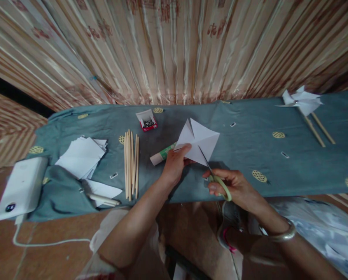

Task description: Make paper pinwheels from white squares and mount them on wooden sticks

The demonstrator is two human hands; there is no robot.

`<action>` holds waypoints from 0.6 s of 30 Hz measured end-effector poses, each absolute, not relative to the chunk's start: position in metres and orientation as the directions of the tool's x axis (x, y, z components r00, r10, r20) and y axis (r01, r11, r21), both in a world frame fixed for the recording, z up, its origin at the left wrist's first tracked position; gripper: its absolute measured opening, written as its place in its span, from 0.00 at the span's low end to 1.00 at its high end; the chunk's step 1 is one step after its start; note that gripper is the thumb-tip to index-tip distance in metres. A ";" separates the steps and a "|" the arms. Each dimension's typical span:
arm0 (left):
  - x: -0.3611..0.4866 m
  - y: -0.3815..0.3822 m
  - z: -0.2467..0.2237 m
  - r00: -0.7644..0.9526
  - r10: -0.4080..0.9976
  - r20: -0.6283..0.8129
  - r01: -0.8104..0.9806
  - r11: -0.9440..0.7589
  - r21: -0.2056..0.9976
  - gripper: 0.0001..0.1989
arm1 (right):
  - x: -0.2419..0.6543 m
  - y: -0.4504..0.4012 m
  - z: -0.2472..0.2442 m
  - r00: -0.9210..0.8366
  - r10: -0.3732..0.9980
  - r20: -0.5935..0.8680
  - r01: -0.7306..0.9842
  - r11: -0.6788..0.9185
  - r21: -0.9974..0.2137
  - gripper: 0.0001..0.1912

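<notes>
A square sheet of white paper [204, 136], slit inward from its corners, is pinched in my left hand [175, 165], with the thumb on top. My right hand [230, 184] grips a pair of scissors [220, 184] with pale green handles. Their blades lie at the paper's near corner, along a cut towards the middle. Partly hidden behind my left hand, a green and white glue tube [162, 154] rests on the cloth. To its left lie several wooden sticks [130, 165], side by side.
A small red box of metal pins [148, 120] stands open behind the sticks. A stack of white paper [82, 155] and a white power bank or phone [22, 188] with a cable are at left. Finished paper pinwheels [303, 102] on sticks lie far right on the green cloth [249, 151].
</notes>
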State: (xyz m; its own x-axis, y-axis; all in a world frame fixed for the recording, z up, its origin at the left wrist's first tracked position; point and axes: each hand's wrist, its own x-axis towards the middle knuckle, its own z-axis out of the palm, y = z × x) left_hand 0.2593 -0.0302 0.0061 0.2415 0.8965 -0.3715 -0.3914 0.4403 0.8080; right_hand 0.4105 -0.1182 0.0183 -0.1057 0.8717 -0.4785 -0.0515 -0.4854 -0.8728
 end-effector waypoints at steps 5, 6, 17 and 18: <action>0.259 -0.028 0.006 0.256 0.898 -0.357 -0.425 0.437 0.793 0.04 | 0.423 -0.125 0.021 -0.216 0.878 -0.427 0.028 -0.432 -0.901 0.21; 0.259 -0.027 0.006 0.251 0.900 -0.355 -0.431 0.433 0.792 0.05 | 0.427 -0.126 0.022 -0.242 0.869 -0.433 0.059 -0.432 -0.900 0.20; 0.259 -0.030 0.003 0.306 0.907 -0.289 -0.415 0.400 0.817 0.06 | 0.475 -0.133 0.036 0.052 0.930 -0.364 0.141 -0.368 -0.919 0.25; 0.259 -0.031 0.001 0.323 0.903 -0.283 -0.393 0.400 0.828 0.05 | 0.475 -0.132 0.034 0.128 0.940 -0.316 0.122 -0.331 -0.936 0.24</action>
